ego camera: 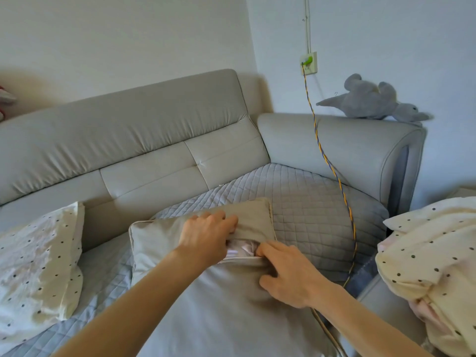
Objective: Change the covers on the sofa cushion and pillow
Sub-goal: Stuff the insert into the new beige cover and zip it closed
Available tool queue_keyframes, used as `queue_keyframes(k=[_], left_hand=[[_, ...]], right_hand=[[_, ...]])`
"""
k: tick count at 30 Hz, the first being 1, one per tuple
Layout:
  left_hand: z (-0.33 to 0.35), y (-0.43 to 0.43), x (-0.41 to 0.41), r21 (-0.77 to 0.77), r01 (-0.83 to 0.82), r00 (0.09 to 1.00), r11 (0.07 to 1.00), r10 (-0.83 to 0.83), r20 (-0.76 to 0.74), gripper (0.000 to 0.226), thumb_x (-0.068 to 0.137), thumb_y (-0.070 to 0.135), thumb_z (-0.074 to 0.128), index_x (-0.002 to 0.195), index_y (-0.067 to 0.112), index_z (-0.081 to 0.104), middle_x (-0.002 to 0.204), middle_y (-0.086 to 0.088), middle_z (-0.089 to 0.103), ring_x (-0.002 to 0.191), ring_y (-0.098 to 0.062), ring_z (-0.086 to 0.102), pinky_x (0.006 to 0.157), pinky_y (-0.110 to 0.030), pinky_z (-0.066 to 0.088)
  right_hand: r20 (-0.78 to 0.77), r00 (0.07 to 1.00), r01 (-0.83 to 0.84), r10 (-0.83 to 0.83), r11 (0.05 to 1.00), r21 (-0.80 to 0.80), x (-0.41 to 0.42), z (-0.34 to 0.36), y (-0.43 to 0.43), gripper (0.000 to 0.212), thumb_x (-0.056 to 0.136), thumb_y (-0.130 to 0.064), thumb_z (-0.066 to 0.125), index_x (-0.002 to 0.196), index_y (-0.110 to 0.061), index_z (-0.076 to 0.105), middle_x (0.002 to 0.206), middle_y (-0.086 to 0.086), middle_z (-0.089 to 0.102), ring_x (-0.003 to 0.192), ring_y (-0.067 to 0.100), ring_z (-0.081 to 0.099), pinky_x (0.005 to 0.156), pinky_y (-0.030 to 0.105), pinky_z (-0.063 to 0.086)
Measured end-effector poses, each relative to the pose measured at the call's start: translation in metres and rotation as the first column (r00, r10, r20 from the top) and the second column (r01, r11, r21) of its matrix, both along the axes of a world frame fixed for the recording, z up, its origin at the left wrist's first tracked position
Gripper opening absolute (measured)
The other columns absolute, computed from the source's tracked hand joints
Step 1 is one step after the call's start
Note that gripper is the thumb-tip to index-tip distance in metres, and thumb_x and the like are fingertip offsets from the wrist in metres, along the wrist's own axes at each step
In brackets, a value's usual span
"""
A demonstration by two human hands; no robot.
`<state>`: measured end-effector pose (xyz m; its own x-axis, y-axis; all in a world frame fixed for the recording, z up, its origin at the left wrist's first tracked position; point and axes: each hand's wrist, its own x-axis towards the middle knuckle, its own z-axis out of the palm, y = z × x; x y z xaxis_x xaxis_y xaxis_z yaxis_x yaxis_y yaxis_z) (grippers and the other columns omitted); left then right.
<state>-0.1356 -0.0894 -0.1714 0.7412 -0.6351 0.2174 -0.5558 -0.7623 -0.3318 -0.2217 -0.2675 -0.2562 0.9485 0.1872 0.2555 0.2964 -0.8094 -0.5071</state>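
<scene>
Gripping hands: the left hand (208,235) curls its fingers over the upper lip of a slit in the beige cushion cover (157,243). The right hand (288,274) pinches the lower lip.
Cushion: lies flat on the quilted seat cover (309,202), its near end cut off by the frame.
Edges and room: bare quilt lies behind and to the right, and the sofa backrest (128,130) rises just beyond.
Hidden: the white inner pad (242,249) shows only through the slit, and the right fingertips are tucked out of sight.
Around: a polka-dot pillow (38,266) lies near on the left and a polka-dot bundle (432,266) on the right. A braided cable (332,166) hangs from the wall socket (309,63) just beside the cushion. A plush toy (373,101) sits on the armrest.
</scene>
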Motion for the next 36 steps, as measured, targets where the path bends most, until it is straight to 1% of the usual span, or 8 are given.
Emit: queue_keyframes(k=[4, 8, 13, 18, 22, 26, 32, 36], left_hand=[[0.031, 0.002, 0.008, -0.111, -0.054, 0.931, 0.992, 0.01, -0.365, 0.018, 0.079, 0.045, 0.074, 0.097, 0.041, 0.072, 0.085, 0.023, 0.065, 0.087, 0.0, 0.058, 0.071, -0.024, 0.046], [0.041, 0.008, 0.01, -0.163, -0.086, 0.855, 0.983, -0.011, -0.519, 0.021, 0.071, 0.055, 0.078, 0.085, 0.039, 0.077, 0.081, 0.02, 0.073, 0.082, 0.005, 0.062, 0.079, -0.019, 0.049], [0.028, 0.007, 0.001, -0.152, -0.059, 0.926, 0.987, -0.002, -0.377, 0.028, 0.075, 0.065, 0.068, 0.085, 0.04, 0.063, 0.075, 0.022, 0.064, 0.077, 0.0, 0.056, 0.07, -0.02, 0.044], [0.018, -0.006, -0.014, -0.199, -0.01, 0.96, 0.98, -0.046, -0.276, 0.021, 0.081, 0.059, 0.06, 0.093, 0.042, 0.059, 0.078, 0.02, 0.056, 0.081, -0.007, 0.054, 0.067, -0.026, 0.042], [0.016, -0.008, -0.016, -0.255, -0.054, 0.953, 0.965, -0.026, -0.301, 0.013, 0.082, 0.05, 0.061, 0.079, 0.037, 0.062, 0.084, 0.02, 0.06, 0.088, -0.006, 0.059, 0.066, -0.024, 0.041], [0.021, -0.002, -0.009, -0.326, -0.167, 0.852, 0.93, -0.03, -0.523, 0.017, 0.078, 0.046, 0.073, 0.078, 0.029, 0.076, 0.071, 0.017, 0.068, 0.073, 0.001, 0.061, 0.062, -0.013, 0.043], [0.029, -0.009, -0.004, -0.323, -0.264, 0.71, 0.909, -0.043, -0.703, 0.018, 0.089, 0.028, 0.067, 0.072, 0.029, 0.071, 0.059, 0.025, 0.061, 0.063, 0.008, 0.053, 0.059, -0.008, 0.035], [0.016, -0.01, -0.005, -0.373, -0.241, 0.798, 0.896, -0.036, -0.602, 0.021, 0.09, 0.026, 0.061, 0.085, 0.009, 0.073, 0.07, 0.007, 0.062, 0.064, -0.002, 0.051, 0.058, -0.016, 0.038]], right_hand=[[-0.141, 0.99, -0.012, 0.002, 0.997, -0.073, -0.001, 0.003, -0.001, 0.043, 0.077, -0.04, 0.05, 0.119, -0.034, 0.043, 0.118, -0.01, 0.057, 0.105, 0.016, 0.05, 0.095, 0.035, 0.032], [-0.136, 0.99, -0.02, 0.024, 0.999, 0.032, -0.001, 0.008, -0.009, 0.048, 0.072, -0.045, 0.042, 0.118, -0.04, 0.055, 0.112, -0.016, 0.061, 0.11, 0.009, 0.051, 0.103, 0.035, 0.029], [0.147, 0.983, 0.08, -0.113, 0.974, 0.211, -0.013, 0.0, -0.013, 0.03, 0.082, -0.044, 0.044, 0.101, -0.034, 0.065, 0.098, -0.022, 0.06, 0.092, 0.0, 0.059, 0.083, 0.028, 0.05], [0.27, 0.931, 0.186, -0.246, 0.956, 0.228, 0.003, -0.009, -0.006, 0.019, 0.088, -0.047, 0.06, 0.099, -0.031, 0.061, 0.097, -0.017, 0.054, 0.085, 0.004, 0.055, 0.069, 0.015, 0.043], [0.213, 0.941, 0.199, -0.261, 0.941, 0.275, 0.016, -0.011, -0.009, 0.013, 0.091, -0.034, 0.066, 0.102, -0.029, 0.069, 0.097, -0.016, 0.064, 0.092, 0.005, 0.056, 0.077, 0.016, 0.043], [0.09, 0.978, 0.137, -0.189, 0.902, 0.41, 0.02, -0.007, -0.02, 0.017, 0.093, -0.025, 0.065, 0.087, -0.04, 0.068, 0.087, -0.02, 0.07, 0.088, 0.0, 0.064, 0.078, 0.018, 0.049], [-0.252, 0.967, 0.204, -0.024, 0.667, 0.716, 0.026, 0.013, -0.02, 0.032, 0.091, -0.013, 0.064, 0.061, -0.023, 0.067, 0.065, -0.011, 0.061, 0.067, 0.004, 0.054, 0.073, 0.027, 0.04], [0.137, 0.944, 0.202, -0.301, 0.853, 0.482, 0.014, -0.001, -0.001, 0.005, 0.085, -0.029, 0.067, 0.082, -0.032, 0.063, 0.085, -0.013, 0.061, 0.079, 0.002, 0.057, 0.074, 0.019, 0.044]])
